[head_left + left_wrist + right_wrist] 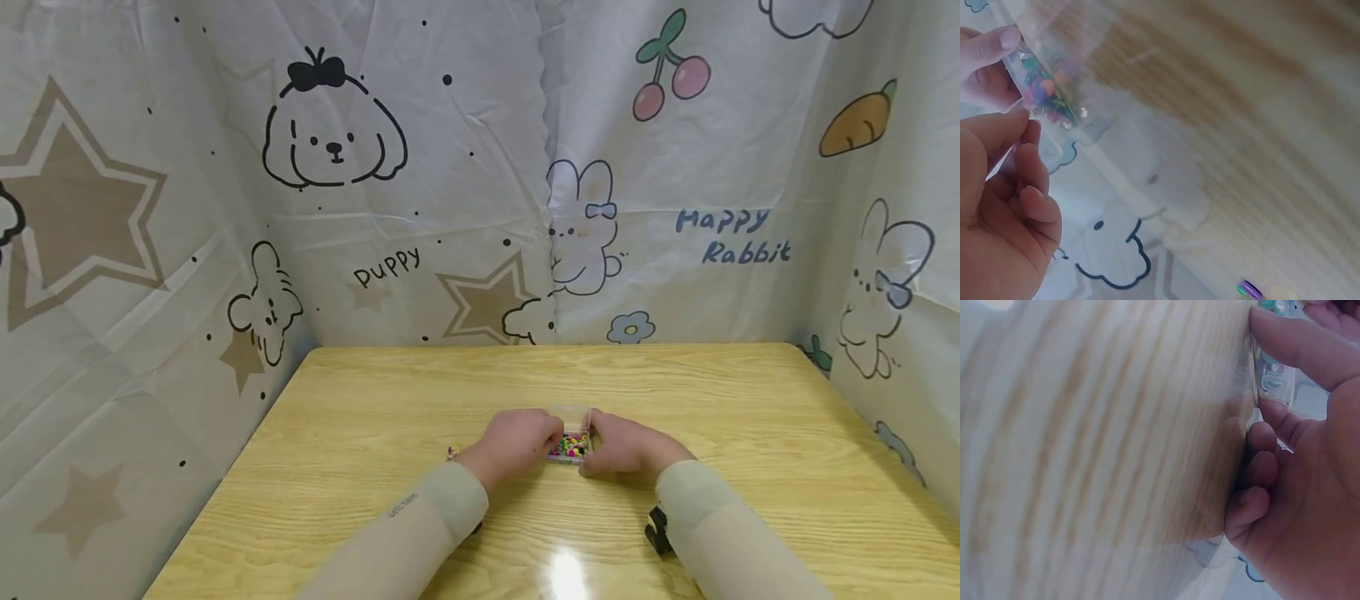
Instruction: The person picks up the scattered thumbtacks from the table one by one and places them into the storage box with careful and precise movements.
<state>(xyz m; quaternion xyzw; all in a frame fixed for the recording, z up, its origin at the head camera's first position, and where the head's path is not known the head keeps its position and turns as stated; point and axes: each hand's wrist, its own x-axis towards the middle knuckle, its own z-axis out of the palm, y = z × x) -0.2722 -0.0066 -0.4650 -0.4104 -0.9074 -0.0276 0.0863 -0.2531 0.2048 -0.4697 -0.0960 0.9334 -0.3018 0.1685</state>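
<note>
A small clear plastic box (570, 457) filled with tiny multicoloured pieces lies on the table between both hands; its see-through lid (572, 413) is tilted up at the far side. My right hand (626, 442) holds the right side of the box between thumb and fingers. In the right wrist view, that thumb and index finger (1282, 422) press against the box's edge (1279, 381). My left hand (517, 440), fingers curled, pinches the clear lid near the left side. The coloured pieces (1047, 87) show between the hands in the left wrist view; their exact kind is too small to tell.
On the wooden table (375, 392), a small purple and yellow item (453, 452) lies left of my left wrist, partly hidden. A black item (657, 531) sits beside the right sleeve. Printed curtains (480, 167) enclose the back and sides.
</note>
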